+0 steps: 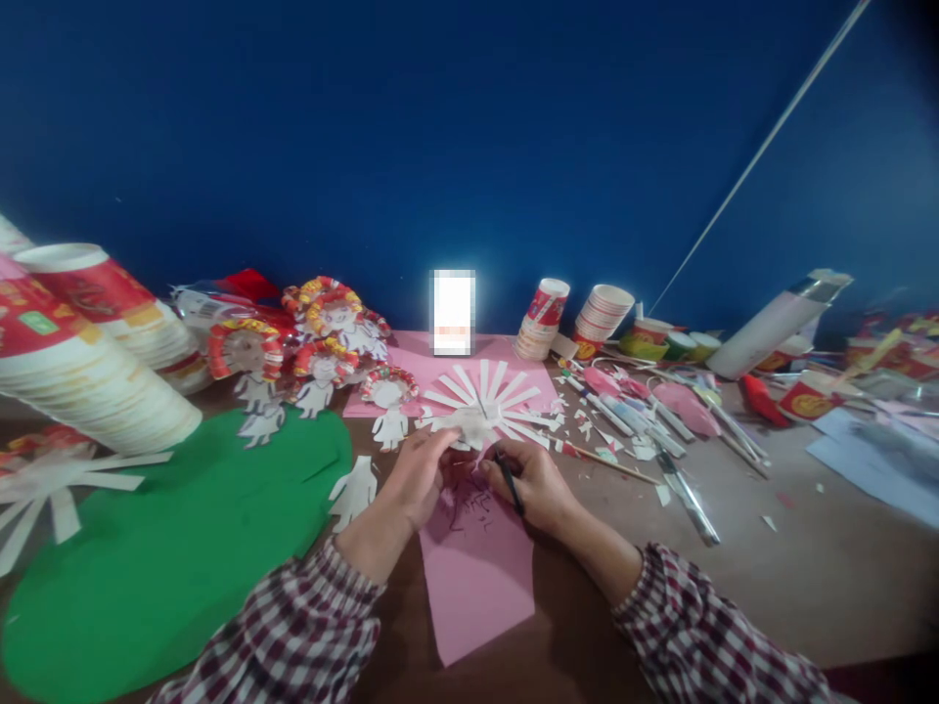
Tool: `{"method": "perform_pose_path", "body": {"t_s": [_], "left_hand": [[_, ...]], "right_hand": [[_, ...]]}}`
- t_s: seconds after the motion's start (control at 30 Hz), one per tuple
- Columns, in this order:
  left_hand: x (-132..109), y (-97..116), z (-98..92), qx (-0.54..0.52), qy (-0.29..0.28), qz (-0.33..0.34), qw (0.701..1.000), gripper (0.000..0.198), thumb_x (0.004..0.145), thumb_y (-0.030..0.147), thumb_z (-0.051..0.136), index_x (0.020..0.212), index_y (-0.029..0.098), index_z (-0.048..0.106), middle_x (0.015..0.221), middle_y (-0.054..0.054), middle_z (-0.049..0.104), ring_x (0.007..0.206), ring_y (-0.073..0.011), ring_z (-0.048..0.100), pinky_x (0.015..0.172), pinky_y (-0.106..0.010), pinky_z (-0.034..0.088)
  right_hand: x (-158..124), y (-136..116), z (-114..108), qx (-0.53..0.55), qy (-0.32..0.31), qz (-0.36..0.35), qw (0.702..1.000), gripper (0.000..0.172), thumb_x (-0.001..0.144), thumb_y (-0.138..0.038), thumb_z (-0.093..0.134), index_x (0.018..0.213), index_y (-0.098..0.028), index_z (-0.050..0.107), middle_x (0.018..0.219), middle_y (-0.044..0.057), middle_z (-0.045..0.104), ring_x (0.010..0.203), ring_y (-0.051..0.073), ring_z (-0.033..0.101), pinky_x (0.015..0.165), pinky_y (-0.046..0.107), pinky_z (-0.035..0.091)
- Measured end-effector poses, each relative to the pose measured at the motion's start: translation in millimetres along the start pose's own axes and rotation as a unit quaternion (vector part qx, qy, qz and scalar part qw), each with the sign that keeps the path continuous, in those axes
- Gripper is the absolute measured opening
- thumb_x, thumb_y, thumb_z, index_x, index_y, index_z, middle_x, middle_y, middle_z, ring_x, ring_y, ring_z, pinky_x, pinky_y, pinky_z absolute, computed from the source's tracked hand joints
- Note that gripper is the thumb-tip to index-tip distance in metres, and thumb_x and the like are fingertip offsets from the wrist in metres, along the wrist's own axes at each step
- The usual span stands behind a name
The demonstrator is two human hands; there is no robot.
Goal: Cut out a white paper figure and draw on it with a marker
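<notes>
My left hand (422, 479) is closed with its fingertips at the upper edge of a pink paper sheet (480, 577), which hangs toward me and bears black drawn lines. In my right hand (539, 484) is a slim black pen (509, 482), its tip end close to the left fingertips. What lies between the fingertips is small and partly hidden. Just beyond both hands a paper cup cut into spread white strips (506, 391) lies flat. Left of my left hand rests a white paper figure cutout (356, 489).
A green sheet (198, 548) covers the left, with stacked paper cups (95, 362) behind. Decorated paper figures (319, 376) stand at back left. To the right are markers (620, 411), a brush (690, 499), scraps, more cup stacks (543, 318) and a tilted roll (778, 323).
</notes>
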State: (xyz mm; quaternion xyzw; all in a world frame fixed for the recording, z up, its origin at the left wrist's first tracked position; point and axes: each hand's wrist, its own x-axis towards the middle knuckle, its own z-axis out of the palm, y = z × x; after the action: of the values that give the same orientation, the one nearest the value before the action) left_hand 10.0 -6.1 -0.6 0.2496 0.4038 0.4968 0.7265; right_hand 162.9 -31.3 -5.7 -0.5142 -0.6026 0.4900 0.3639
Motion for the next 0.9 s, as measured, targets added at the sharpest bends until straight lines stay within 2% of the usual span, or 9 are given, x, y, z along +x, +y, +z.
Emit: {"method": "perform_pose_path", "body": {"t_s": [0.27,0.47,0.9], "left_hand": [[0.8,0.0,-0.7,0.028,-0.036,0.028,0.999,0.015,0.06,0.016,0.069,0.074,0.013,0.063,0.068,-0.003,0.068,0.063,-0.0146,0.064,0.059,-0.024,0.051],[-0.1,2.3,1.5,0.048,-0.016,0.016,0.999,0.02,0.057,0.015,0.074,0.075,0.012,0.066,0.068,-0.003,0.068,0.059,-0.0118,0.061,0.057,-0.022,0.051],[-2.4,1.5,2.4,0.031,-0.015,0.018,0.999,0.034,0.056,0.02,0.081,0.085,0.008,0.066,0.071,-0.006,0.07,0.062,-0.0141,0.064,0.059,-0.025,0.054]], "right_hand": [[-0.3,0.0,-0.6,0.017,-0.004,-0.002,1.0,0.024,0.073,-0.036,0.067,0.069,-0.016,0.055,0.053,-0.006,0.037,0.048,0.008,0.031,0.045,0.021,0.021],[-0.8,-0.8,0.3,0.019,-0.003,0.004,1.0,0.024,0.073,-0.036,0.066,0.068,-0.017,0.053,0.052,-0.006,0.036,0.048,0.008,0.03,0.044,0.021,0.021],[1.2,2.3,-0.3,-0.003,0.008,-0.013,1.0,0.019,0.074,-0.029,0.067,0.07,-0.016,0.053,0.055,-0.005,0.04,0.049,0.007,0.032,0.044,0.019,0.023]]}}
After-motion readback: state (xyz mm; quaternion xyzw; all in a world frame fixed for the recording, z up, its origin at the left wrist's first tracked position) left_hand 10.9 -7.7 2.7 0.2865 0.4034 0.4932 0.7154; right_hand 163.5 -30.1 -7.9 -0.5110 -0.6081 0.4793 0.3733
